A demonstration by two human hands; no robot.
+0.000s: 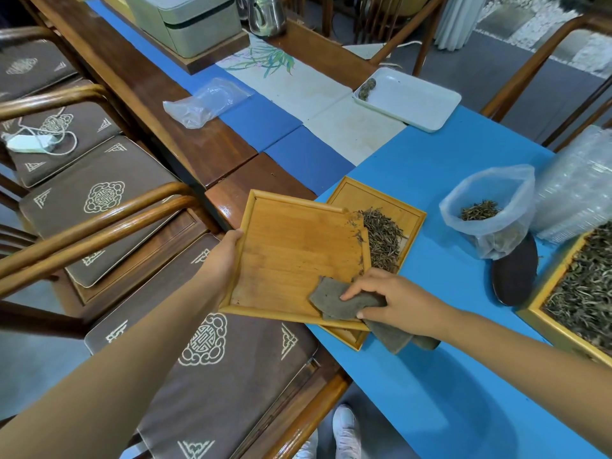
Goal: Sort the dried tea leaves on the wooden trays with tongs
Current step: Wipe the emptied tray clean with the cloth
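Observation:
My left hand (225,256) grips the left edge of a nearly bare wooden tray (291,246), held tilted over a second wooden tray (410,213) that lies on the blue table. A heap of dried tea leaves (384,240) rests in that lower tray, and a few stray leaves cling to the upper tray's right edge. My right hand (394,299) presses a grey cloth (344,303) onto the upper tray's near right corner. A third tray full of tea leaves (586,293) sits at the far right. No tongs are in view.
A clear plastic bag with some tea (486,210) stands on a dark oval plate (516,276). A white tray (414,101) lies further back, a crumpled plastic bag (205,101) to the left. Cushioned wooden chairs (106,207) line the table's left side.

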